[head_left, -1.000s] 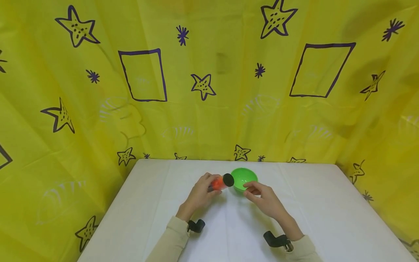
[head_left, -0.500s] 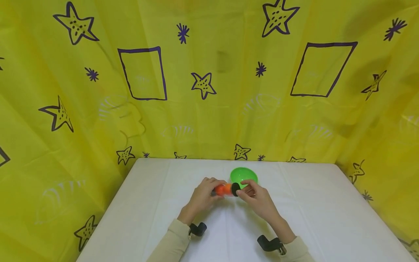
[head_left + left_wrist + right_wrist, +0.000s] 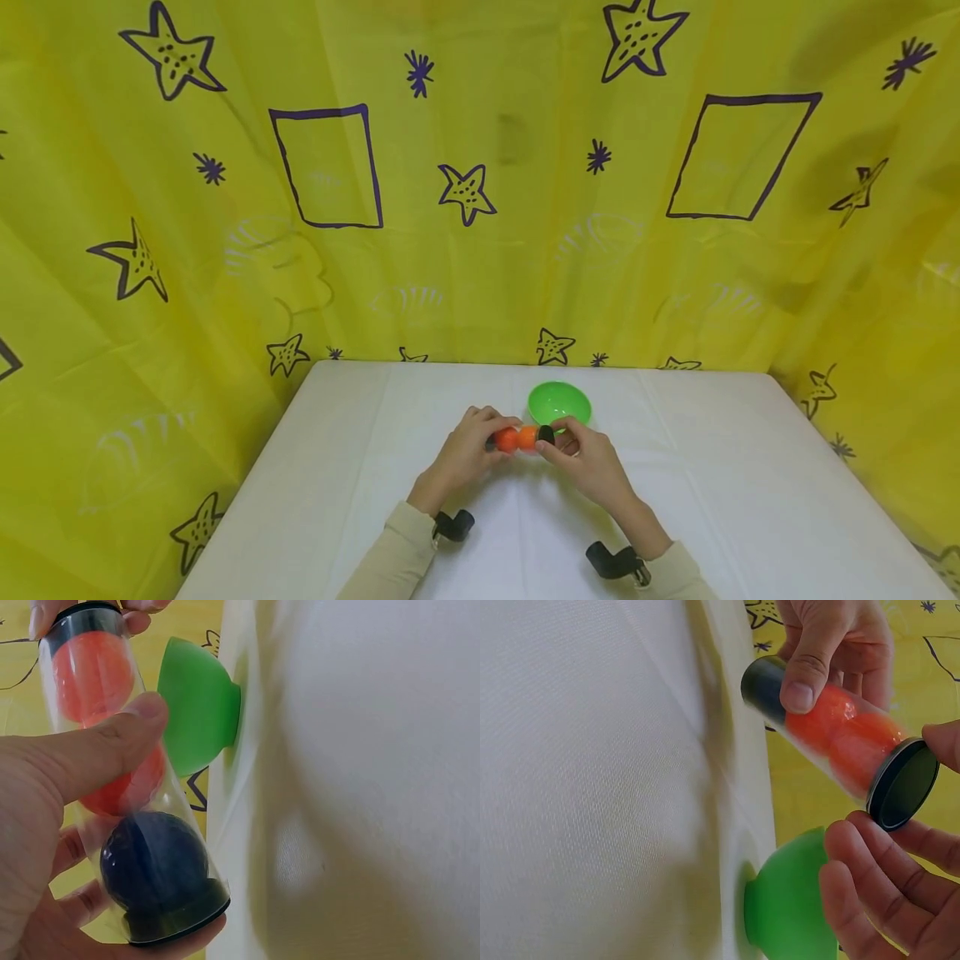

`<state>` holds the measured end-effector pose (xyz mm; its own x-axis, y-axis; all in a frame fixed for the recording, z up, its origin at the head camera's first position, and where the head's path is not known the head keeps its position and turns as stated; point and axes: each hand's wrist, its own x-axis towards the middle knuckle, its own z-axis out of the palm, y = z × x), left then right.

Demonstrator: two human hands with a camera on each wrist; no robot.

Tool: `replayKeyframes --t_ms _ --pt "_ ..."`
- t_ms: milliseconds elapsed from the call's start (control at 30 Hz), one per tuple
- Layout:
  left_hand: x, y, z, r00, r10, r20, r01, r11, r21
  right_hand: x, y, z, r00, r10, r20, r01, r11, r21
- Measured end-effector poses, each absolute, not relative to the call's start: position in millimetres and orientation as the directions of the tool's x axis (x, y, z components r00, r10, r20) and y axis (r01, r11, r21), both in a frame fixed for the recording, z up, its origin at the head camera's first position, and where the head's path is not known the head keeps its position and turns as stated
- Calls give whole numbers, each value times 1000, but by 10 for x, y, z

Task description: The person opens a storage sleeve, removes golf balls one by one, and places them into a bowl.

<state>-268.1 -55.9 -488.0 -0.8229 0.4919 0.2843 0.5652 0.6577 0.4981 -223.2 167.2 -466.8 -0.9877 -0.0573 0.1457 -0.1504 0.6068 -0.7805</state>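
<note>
Left hand: grasping clear tube holding orange balls, one dark ball. Right hand: pinching the tube's black cap. Tube between both hands. Beyond hands: green bowl, white surface, yellow curtain.

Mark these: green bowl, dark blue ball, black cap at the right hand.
Green bowl [image 3: 553,400], head view, inner wall.
Dark blue ball [image 3: 154,859], left wrist view, visible middle.
Black cap [image 3: 905,784], right wrist view, flat end face.
</note>
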Motion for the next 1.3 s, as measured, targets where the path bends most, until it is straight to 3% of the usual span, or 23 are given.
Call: replayKeyframes --t_ms 400,1300 --pt "-2727 -634 -4903 -821 513 251 542 559 628 -2226 1690 -4700 -983 -107 149 -184 604 -775" --pt "-2736 -656 -4877 -806 542 240 550 533 643 -2259 1751 -4750 -944 -248 217 -323 570 -755"
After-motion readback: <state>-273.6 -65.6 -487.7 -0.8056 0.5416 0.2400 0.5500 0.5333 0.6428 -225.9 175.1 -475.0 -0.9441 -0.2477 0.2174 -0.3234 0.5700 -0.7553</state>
